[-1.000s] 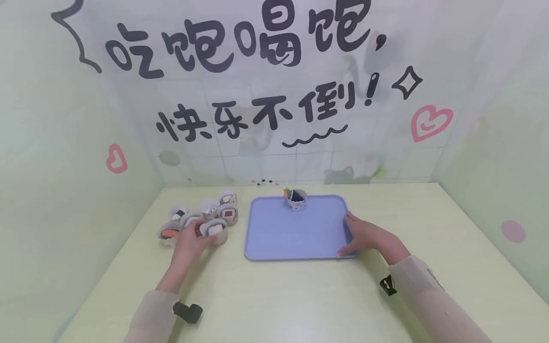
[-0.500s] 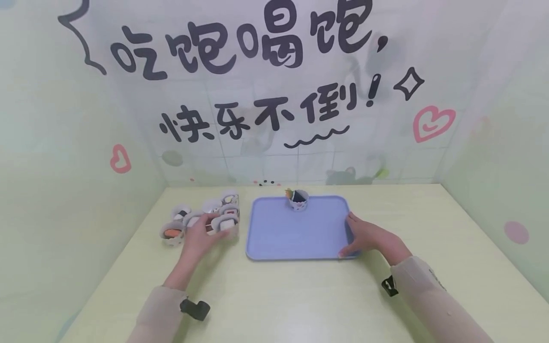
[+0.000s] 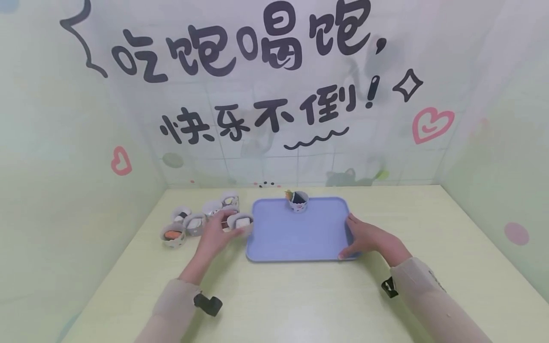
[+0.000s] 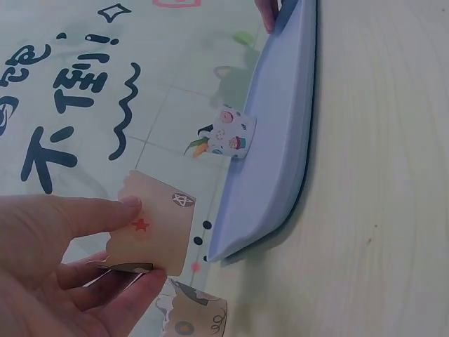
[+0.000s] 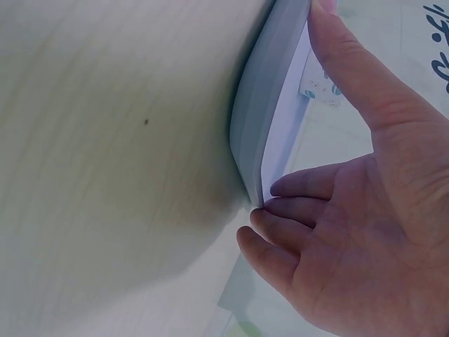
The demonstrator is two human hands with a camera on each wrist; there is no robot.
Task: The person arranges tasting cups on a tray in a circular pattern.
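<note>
My left hand (image 3: 214,237) pinches a small brownish paper baking cup (image 4: 158,226) between thumb and fingers; a white piece sits inside it. In the head view this cup is at the tray's left edge. The blue-purple tray (image 3: 296,240) lies flat on the table. At its back stands a patterned paper cup (image 3: 298,206) with a dark triangular piece and something orange and green. My right hand (image 3: 370,236) rests at the tray's right front corner, thumb on the front rim and loosely bent fingertips against the right side.
Left of the tray several similar cups stand in a cluster, among them one with an orange piece (image 3: 173,236) and one with a white piece (image 3: 195,224). Behind the table (image 3: 283,300) rises a printed backdrop (image 3: 257,157); side walls close both sides.
My left hand has moved right with the brownish cup, from the cluster to the tray's left edge, uncovering a cup with a white piece. The right hand stays at the tray.
</note>
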